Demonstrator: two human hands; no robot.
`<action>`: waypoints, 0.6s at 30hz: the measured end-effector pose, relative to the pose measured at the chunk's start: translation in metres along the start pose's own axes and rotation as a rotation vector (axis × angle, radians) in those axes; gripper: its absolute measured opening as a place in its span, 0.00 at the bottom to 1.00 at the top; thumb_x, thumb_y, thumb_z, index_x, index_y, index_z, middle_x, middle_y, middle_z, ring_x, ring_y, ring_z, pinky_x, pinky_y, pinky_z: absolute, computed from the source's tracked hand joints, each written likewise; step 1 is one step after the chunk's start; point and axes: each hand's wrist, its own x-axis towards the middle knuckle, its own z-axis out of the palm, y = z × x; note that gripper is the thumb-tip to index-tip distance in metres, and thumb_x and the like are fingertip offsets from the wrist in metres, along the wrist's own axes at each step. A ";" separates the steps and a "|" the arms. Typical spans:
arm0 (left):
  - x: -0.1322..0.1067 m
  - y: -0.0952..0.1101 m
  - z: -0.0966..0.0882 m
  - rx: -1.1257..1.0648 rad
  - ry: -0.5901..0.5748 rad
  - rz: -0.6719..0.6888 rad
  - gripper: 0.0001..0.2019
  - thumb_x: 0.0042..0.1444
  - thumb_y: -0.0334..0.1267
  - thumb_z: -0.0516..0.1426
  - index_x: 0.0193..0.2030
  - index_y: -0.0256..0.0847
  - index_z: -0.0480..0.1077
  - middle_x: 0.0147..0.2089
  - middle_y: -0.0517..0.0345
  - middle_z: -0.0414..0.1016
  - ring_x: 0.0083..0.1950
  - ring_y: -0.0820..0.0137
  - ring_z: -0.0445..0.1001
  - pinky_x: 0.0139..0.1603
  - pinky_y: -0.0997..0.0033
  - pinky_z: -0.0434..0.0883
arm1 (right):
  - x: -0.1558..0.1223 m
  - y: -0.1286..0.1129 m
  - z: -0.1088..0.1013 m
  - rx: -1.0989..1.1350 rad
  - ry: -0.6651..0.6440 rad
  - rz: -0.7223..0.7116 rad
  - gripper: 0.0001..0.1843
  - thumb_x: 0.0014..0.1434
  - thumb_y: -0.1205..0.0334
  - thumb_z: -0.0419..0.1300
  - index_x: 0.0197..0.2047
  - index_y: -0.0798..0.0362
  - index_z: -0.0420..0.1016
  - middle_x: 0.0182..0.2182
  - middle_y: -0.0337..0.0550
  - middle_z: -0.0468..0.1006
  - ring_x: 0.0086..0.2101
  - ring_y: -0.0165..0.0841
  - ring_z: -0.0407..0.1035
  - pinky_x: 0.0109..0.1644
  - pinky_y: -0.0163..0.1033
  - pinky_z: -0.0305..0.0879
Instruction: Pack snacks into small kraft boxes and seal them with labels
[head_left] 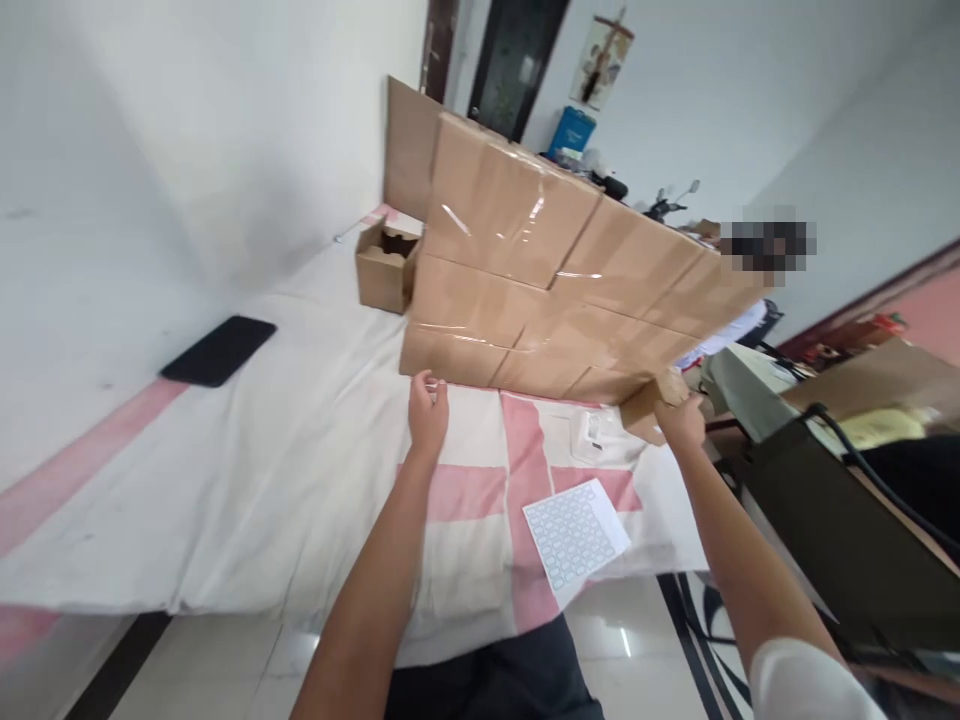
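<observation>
My left hand (427, 408) rests low over the cloth, just in front of the bottom edge of a large taped cardboard panel (480, 300). Its fingers are loosely bent and apart, with nothing visible in them. On the other side, my right hand (682, 415) grips the right end of a small cardboard box (643, 412), close to the panel's lower right corner. A sheet of printed labels (576, 535) and a small white packet (592, 432) lie on the cloth between my arms.
A small cardboard box (384, 275) with its top open stands left of the panel. A black flat phone-like object (219, 350) lies on the cloth-covered table (300, 430). A dark green case-like thing (847, 520) is at the right. Behind the panel is a person (772, 245).
</observation>
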 end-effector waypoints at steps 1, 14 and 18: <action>0.004 0.002 -0.004 -0.008 0.029 -0.024 0.16 0.65 0.42 0.53 0.57 0.42 0.64 0.50 0.49 0.75 0.50 0.64 0.76 0.53 0.63 0.72 | -0.005 -0.019 0.007 0.004 0.009 0.008 0.33 0.59 0.53 0.57 0.61 0.66 0.63 0.42 0.73 0.75 0.40 0.52 0.75 0.43 0.57 0.68; 0.018 -0.001 -0.017 0.319 -0.267 -0.135 0.06 0.59 0.41 0.59 0.39 0.43 0.75 0.37 0.47 0.80 0.46 0.52 0.79 0.46 0.60 0.69 | -0.183 -0.441 0.074 0.389 -0.419 -1.291 0.21 0.66 0.61 0.54 0.60 0.57 0.69 0.62 0.60 0.67 0.60 0.49 0.62 0.64 0.54 0.62; 0.036 -0.006 -0.027 0.391 -0.456 -0.134 0.09 0.61 0.41 0.55 0.34 0.43 0.74 0.33 0.47 0.79 0.42 0.52 0.80 0.41 0.60 0.68 | -0.172 -0.538 0.107 0.322 -0.505 -1.006 0.34 0.61 0.60 0.60 0.69 0.57 0.59 0.75 0.59 0.40 0.63 0.56 0.58 0.62 0.62 0.63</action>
